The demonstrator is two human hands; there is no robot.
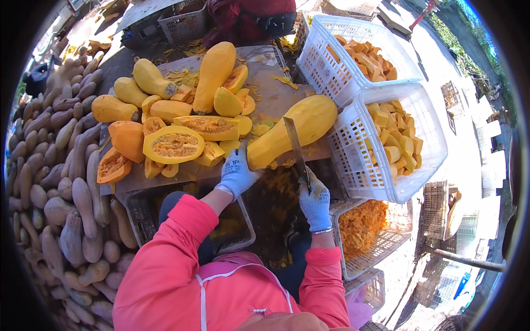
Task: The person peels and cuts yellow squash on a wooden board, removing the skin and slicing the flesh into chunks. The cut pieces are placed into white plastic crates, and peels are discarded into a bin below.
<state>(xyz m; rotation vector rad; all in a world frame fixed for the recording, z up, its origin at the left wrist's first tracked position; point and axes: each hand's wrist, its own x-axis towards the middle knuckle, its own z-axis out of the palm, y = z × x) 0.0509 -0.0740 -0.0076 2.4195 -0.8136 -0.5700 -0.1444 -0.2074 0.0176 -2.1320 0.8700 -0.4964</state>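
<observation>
A long peeled yellow squash (312,120) lies slantwise on the board, its thick end toward the white crates. My gloved left hand (239,172) grips its narrow near end. In my gloved right hand (316,203) is a knife (294,140), its broad blade pointing up and away, in front of the squash. I cannot tell whether the blade touches it. To the left are whole peeled squashes (215,74) and a halved squash (174,145) with its seedy inside facing up.
White crates of cut squash chunks (395,132) stand at the right, a crate of orange pulp (361,231) below them. Under the board's near edge sits a dark crate (243,218). Unpeeled squashes (72,237) are heaped at the left. Another person's dark red clothing (248,16) shows at the far side.
</observation>
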